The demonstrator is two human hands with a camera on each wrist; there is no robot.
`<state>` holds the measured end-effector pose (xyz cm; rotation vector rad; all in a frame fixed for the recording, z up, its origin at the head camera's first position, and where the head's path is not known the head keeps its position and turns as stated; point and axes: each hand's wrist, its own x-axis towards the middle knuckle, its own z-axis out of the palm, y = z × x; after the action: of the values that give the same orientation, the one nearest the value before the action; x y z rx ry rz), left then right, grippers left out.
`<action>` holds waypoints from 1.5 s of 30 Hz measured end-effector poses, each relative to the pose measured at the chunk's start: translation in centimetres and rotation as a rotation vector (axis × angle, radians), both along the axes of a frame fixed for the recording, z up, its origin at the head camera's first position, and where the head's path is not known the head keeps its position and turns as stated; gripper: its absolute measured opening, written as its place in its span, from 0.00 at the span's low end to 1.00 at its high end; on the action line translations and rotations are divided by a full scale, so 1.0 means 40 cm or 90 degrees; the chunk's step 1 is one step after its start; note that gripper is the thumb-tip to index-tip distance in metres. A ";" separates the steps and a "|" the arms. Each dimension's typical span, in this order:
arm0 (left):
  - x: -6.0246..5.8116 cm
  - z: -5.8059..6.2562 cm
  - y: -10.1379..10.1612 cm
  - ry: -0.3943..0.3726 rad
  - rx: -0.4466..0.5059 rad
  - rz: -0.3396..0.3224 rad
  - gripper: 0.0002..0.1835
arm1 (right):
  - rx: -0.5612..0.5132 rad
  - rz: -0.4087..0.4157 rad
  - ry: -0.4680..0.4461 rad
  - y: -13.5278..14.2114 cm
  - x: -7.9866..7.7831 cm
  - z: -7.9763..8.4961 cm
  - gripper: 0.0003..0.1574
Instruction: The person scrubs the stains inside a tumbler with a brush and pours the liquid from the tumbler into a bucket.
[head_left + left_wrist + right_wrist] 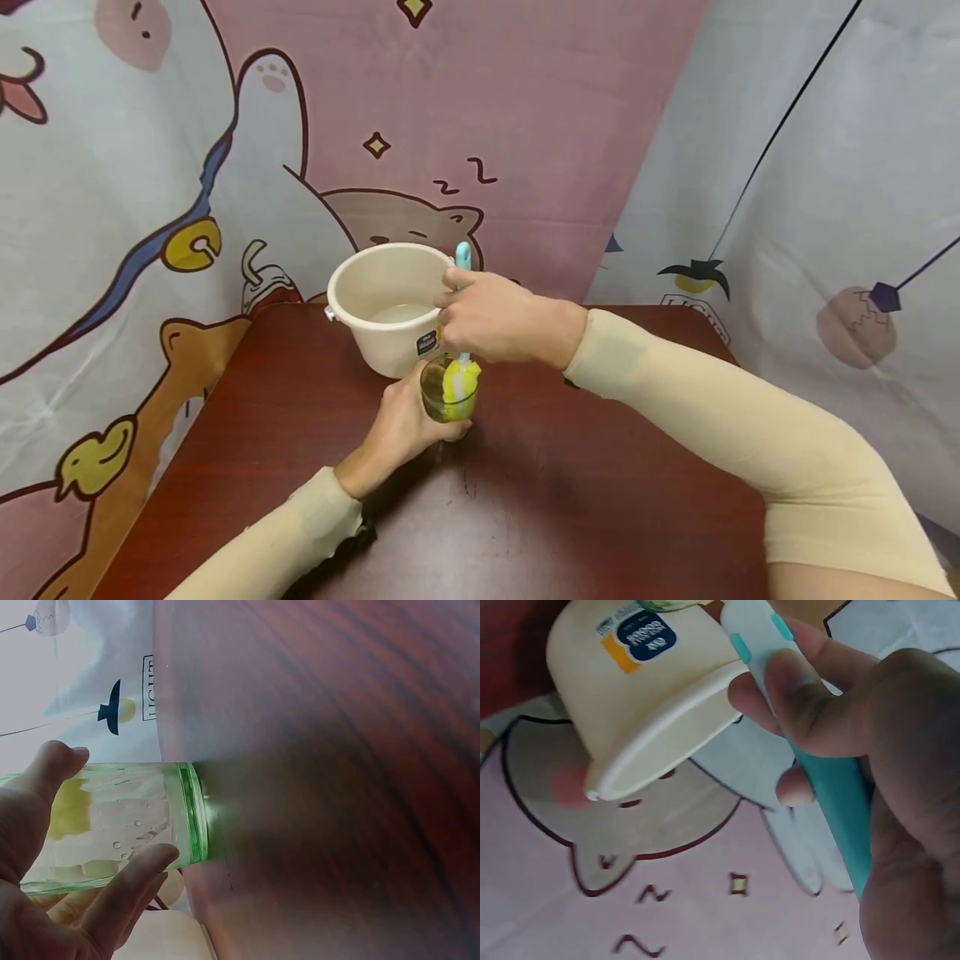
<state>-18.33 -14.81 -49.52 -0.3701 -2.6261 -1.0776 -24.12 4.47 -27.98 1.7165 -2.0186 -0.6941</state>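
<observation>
My left hand holds a clear, green-tinted drinking glass, its fingers and thumb wrapped round the sides. Water drops cling to the glass wall in the left wrist view. Inside the glass is the yellow sponge head of a cup brush. Above it, my right hand grips the brush's teal and white handle, whose end sticks up past the fingers. Whether the glass base touches the table cannot be told.
A cream bucket with a dark label stands on the table just behind the glass, close to both hands. The dark red wooden table ends at a cartoon-printed cloth hanging behind and at the sides.
</observation>
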 end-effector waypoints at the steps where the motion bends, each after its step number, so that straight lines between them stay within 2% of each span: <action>1: 0.000 0.000 0.001 0.001 -0.002 0.002 0.53 | -0.011 -0.009 -0.017 0.012 -0.003 -0.001 0.14; 4: 0.001 0.001 0.004 -0.003 -0.003 0.004 0.53 | -0.056 -0.018 -0.055 0.049 -0.009 -0.015 0.21; 8: 0.000 0.003 0.007 -0.002 -0.008 0.006 0.53 | -0.119 -0.017 -0.057 0.091 0.000 -0.041 0.29; 14: 0.001 0.006 0.007 -0.004 -0.016 0.010 0.53 | -0.236 -0.021 -0.025 0.142 0.031 -0.102 0.31; 18: 0.003 0.005 0.004 -0.017 -0.014 0.013 0.52 | -0.314 -0.014 0.008 0.152 0.055 -0.145 0.32; 22: 0.002 0.006 0.003 -0.016 -0.014 0.014 0.51 | -0.354 0.008 0.042 0.148 0.069 -0.170 0.30; 26: 0.001 0.007 0.004 -0.011 -0.015 0.010 0.52 | -0.337 0.028 0.102 0.135 0.067 -0.177 0.23; 31: 0.002 0.003 0.009 -0.002 -0.020 0.005 0.53 | -0.268 0.064 0.180 0.110 0.051 -0.172 0.13; 34: 0.002 0.000 0.010 -0.001 -0.024 0.001 0.54 | -0.225 0.083 0.206 0.096 0.038 -0.166 0.07; 37: 0.001 -0.001 0.009 0.000 -0.024 -0.002 0.57 | -0.176 0.084 0.213 0.084 0.029 -0.152 0.08; 45: -0.003 0.004 0.001 -0.003 -0.027 0.004 0.58 | -0.059 0.046 0.191 0.041 0.020 -0.097 0.12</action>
<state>-18.45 -14.75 -49.36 -0.3692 -2.6560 -1.0246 -23.33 6.11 -31.86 1.5222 -1.7476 -0.7698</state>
